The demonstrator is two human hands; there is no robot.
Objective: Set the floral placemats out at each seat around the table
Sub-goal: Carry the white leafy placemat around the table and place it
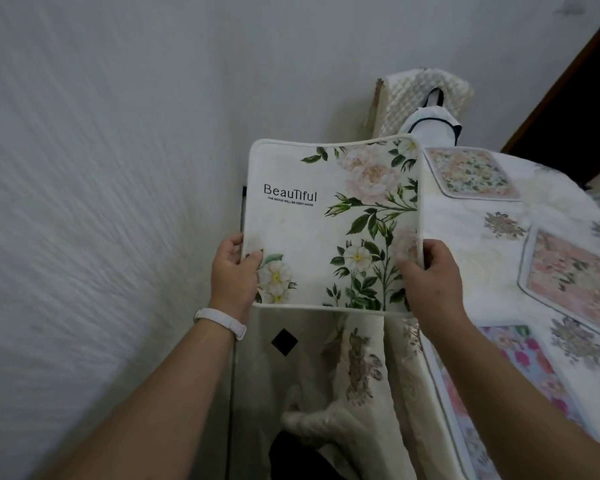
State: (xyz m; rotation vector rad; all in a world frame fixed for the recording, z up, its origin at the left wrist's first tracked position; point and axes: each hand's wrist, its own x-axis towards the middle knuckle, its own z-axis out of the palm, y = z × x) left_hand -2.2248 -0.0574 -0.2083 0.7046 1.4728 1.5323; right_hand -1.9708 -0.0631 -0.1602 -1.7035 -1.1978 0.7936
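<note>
I hold a cream floral placemat (312,237) printed with the word "Beautiful", level in the air to the left of the table. My left hand (234,271) grips its near left corner and my right hand (430,275) grips its near right corner. The table (465,237) lies to the right under a white flowered cloth. On it lie a pink floral mat (471,173) at the far corner, another pink mat (579,275) further right, and a bright pink and blue mat (520,372) near the front edge.
A white textured wall (101,168) fills the left side. A chair (426,90) with a quilted cream cover stands against the wall beyond the table, with a white bag on it. The tablecloth hangs down below the held mat. A dark doorway shows at top right.
</note>
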